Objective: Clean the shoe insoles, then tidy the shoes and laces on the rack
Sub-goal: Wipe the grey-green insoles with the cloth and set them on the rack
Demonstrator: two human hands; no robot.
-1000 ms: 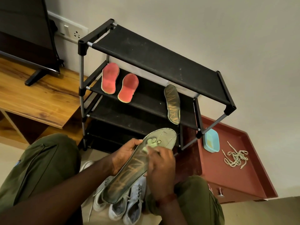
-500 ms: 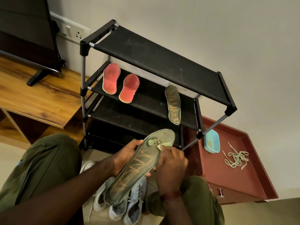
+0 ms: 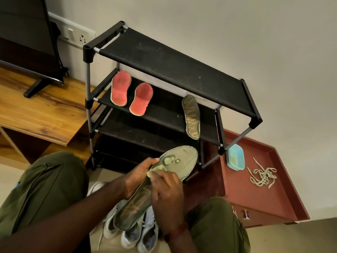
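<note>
The person is crouching before the rack (image 3: pixel 164 57) and working on one dark insole (image 3: pixel 180 162). It is being held in the air above the white shoes (image 3: pixel 138 232) on the floor, with its toe end pointing up toward the rack's lower shelves. The left hand (image 3: pixel 140 177) is gripping the insole's left edge, thumb on the upper face, evidently bracing it against pressure. The right hand (image 3: pixel 167 194) is pinching a small green cloth (image 3: pixel 156 168) and pressing it onto the forefoot area. The two hands are working close together across the insole. Lifting it off the floor is, in my judgement, presenting the face at an angle for wiping.

Condition of the insole: grey-green fabric, worn to pale patches near the toe, stitching showing, orange zigzag marking toward the heel. Cleaning is judged under way, not finished.

A second dark insole (image 3: pixel 191 115) and two red insoles (image 3: pixel 119 88) are lying on the rack's second shelf. The laces (image 3: pixel 262 175) are lying loose on the red-brown tray (image 3: pixel 264 198) beside a blue dish (image 3: pixel 235 157), not yet on the rack.
</note>
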